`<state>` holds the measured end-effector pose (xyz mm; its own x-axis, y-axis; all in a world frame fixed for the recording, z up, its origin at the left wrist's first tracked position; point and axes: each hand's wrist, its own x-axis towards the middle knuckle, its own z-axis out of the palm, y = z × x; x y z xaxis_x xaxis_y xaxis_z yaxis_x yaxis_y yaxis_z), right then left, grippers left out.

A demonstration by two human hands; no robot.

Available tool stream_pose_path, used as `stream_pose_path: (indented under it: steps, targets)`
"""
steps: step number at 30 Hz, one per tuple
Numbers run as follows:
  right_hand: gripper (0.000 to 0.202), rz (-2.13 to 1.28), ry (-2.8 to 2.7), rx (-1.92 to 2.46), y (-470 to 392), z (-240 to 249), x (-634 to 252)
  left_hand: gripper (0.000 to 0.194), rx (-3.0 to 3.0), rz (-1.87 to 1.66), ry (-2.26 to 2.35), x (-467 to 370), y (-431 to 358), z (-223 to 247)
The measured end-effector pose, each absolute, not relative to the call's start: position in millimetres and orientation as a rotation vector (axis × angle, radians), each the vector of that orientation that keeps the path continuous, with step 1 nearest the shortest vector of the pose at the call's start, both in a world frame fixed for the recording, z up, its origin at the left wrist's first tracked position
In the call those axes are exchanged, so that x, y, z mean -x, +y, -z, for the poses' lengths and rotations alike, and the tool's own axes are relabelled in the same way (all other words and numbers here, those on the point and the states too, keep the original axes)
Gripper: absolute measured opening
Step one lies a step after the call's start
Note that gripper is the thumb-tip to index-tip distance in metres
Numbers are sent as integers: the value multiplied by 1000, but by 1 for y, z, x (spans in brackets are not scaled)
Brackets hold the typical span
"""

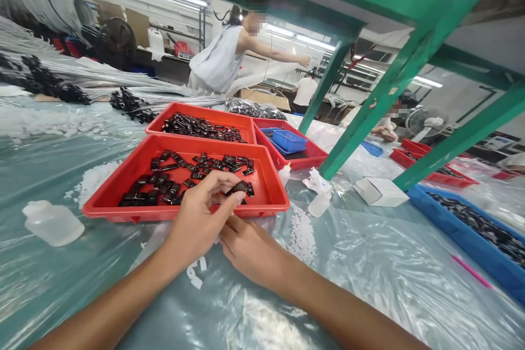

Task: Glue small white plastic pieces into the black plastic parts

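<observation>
My left hand (200, 213) pinches a small black plastic part (238, 189) between thumb and fingers, over the near edge of a red tray (110, 211). Just below, my right hand (252, 251) is closed with its fingertips against the left hand; whatever they hold is hidden. Many similar black parts (166, 188) lie loose in the tray beyond my hands. On the plastic-covered table near my wrists are a few small white pieces (194, 274). A heap of white bits (302, 238) lies to the right of my right hand.
Plastic bottles stand at left (52, 223) and right (320, 203) of the tray. Behind it are a second red tray (158, 123) and blue baskets (289, 141). Green posts (369, 112), a white box (381, 191) and a blue tray (467, 232) occupy the right. A person (223, 60) stands across the table.
</observation>
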<state>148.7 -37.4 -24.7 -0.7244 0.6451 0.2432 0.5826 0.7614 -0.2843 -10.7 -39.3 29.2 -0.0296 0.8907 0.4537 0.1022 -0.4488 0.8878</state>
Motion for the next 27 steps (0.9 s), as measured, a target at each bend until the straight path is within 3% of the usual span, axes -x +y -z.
stream_pose_path:
  steps: [15,27]
  targets:
    - [8,-582,-1771,879,-75,-30,-216,11,-1702,-1285,1019,-6,-56,-4]
    - [12,-495,-1847,883,-82,-35,-213,5,-1800,-1328,1066,-8,-68,1]
